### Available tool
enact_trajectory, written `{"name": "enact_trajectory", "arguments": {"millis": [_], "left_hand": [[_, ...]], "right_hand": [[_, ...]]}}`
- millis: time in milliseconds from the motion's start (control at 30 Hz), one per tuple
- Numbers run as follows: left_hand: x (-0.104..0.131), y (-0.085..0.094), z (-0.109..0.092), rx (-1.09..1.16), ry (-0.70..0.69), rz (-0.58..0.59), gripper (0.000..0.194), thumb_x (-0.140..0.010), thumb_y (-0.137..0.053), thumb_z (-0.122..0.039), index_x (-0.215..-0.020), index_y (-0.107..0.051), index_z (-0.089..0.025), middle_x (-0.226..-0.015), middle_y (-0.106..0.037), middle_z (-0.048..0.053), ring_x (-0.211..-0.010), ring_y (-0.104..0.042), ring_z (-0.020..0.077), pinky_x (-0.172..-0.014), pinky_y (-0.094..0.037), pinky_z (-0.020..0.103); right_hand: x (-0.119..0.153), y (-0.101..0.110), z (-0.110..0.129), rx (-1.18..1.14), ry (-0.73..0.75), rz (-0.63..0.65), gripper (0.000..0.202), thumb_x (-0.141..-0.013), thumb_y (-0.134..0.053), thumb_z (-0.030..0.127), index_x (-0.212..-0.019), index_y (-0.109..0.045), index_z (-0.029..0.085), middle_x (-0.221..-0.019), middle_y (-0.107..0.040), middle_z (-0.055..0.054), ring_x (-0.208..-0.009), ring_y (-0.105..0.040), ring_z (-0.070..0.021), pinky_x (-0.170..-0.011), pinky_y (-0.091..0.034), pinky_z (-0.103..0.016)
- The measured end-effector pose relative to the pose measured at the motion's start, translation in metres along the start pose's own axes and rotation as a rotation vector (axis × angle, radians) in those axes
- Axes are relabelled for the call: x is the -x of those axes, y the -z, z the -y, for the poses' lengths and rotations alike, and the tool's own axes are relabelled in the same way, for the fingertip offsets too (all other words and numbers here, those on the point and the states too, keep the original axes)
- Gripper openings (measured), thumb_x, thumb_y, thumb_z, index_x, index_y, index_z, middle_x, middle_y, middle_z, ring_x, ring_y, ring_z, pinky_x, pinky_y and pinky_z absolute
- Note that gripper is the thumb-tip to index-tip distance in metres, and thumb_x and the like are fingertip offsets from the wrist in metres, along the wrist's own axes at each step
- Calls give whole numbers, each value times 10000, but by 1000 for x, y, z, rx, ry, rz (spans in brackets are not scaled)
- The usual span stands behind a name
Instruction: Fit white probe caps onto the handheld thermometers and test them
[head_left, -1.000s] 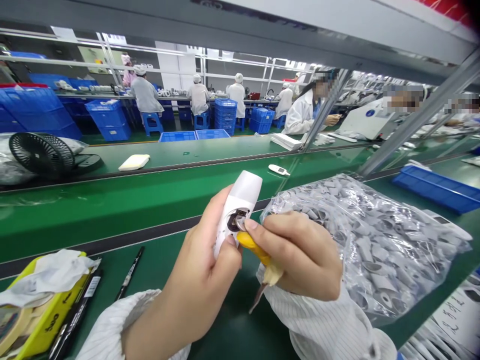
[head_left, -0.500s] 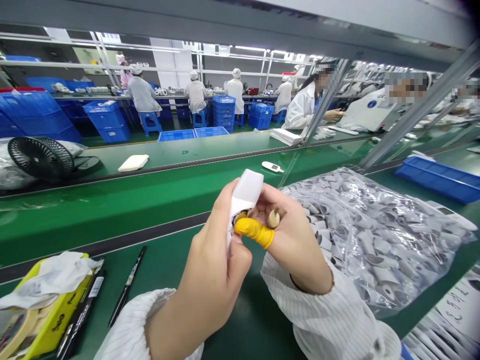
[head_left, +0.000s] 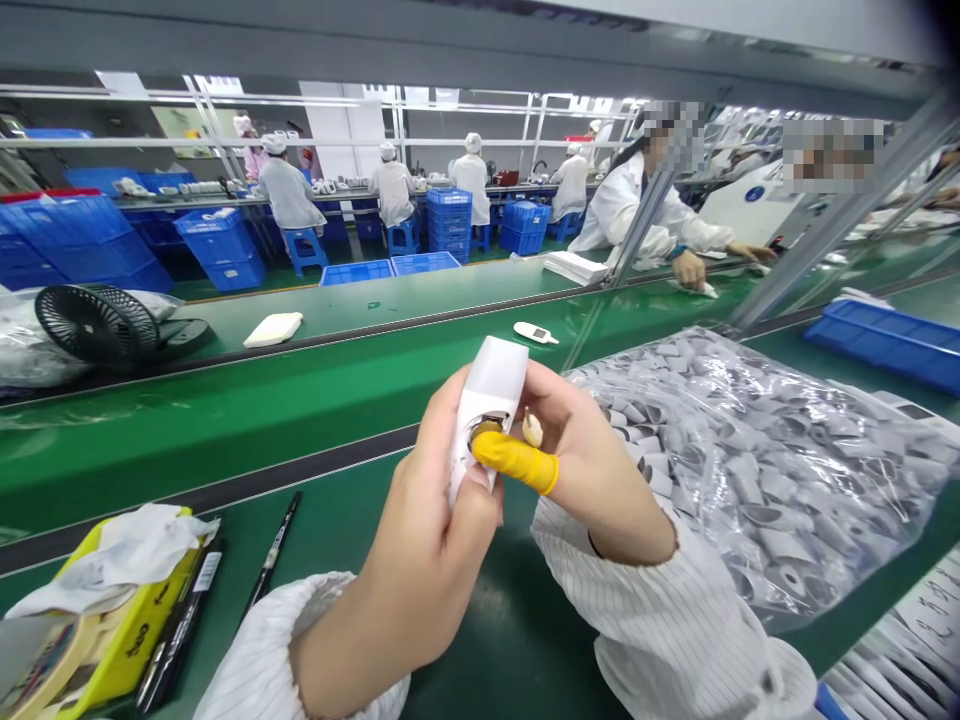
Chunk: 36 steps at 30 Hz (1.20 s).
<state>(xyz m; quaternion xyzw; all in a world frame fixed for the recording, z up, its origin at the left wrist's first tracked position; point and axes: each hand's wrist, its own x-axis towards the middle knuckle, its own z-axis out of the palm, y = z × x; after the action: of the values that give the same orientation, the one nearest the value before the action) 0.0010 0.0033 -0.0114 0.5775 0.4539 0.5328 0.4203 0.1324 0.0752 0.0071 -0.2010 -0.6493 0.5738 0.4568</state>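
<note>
Both hands hold a white plastic handheld device (head_left: 498, 368), tilted with its smooth, rounded end up. My left hand (head_left: 431, 540) is closed round its left side, thumb on the lower front. My right hand (head_left: 592, 460) grips the other side. The right thumb, in a yellow finger cot (head_left: 517, 460), presses on a round metallic disc (head_left: 484, 432), like a coin battery, in an opening on the device's front. By the right fingers shows a small cream-coloured piece (head_left: 532, 428) with a dark tip; what it is I cannot make out.
A clear bag of grey-white plastic caps (head_left: 765, 470) lies right. At left are a yellow tray (head_left: 142, 640), black pens (head_left: 274, 545) and a fan (head_left: 97, 325). A white device with a screen (head_left: 534, 332) lies on the green belt (head_left: 360, 390). Co-workers sit beyond.
The held device has turned so its front opening and the metallic disc show more. The right thumb stays on the disc. A co-worker across the belt has lowered their hands to the surface.
</note>
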Motion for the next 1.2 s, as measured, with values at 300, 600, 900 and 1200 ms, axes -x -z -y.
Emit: {"name": "enact_trajectory", "arguments": {"millis": [300, 600, 900, 1200], "left_hand": [[1, 0, 3, -45, -21, 12, 496, -1018, -434, -300, -1486, -326, -422, -966, -536, 2, -688, -502, 121, -636, -478, 229], [-1, 1, 2, -44, -26, 34, 518, -1017, -425, -261, -1479, -323, -471, -1131, -572, -5, -700, -506, 106, -635, -483, 219], [1, -4, -1, -12, -71, 21, 495, -1002, -393, -213, -1458, -387, -406, -928, -602, -15, -634, -527, 102, -553, -467, 209], [9, -10, -15, -58, 93, -207, 412, -936, -491, -428, -1341, -503, -357, -840, -616, -6, -574, -487, 143, -504, -434, 268]], "right_hand": [[0, 1, 2, 27, 52, 16, 384, -672, -885, 313, -968, -654, 232, -723, -687, 43, -548, -630, -132, -444, -529, -241], [-1, 3, 0, 5, 39, 53, 396, -659, -895, 311, -953, -645, 222, -760, -662, 34, -627, -658, -141, -496, -556, -236], [-18, 35, -12, -429, -5, 217, 356, -774, -798, 460, -906, -578, 213, -702, -470, 75, -447, -351, -23, -333, -257, -114], [-29, 41, -27, -696, 319, 616, 361, -838, -715, 526, -854, -517, 224, -695, -378, 81, -431, -280, -40, -285, -292, -116]]}}
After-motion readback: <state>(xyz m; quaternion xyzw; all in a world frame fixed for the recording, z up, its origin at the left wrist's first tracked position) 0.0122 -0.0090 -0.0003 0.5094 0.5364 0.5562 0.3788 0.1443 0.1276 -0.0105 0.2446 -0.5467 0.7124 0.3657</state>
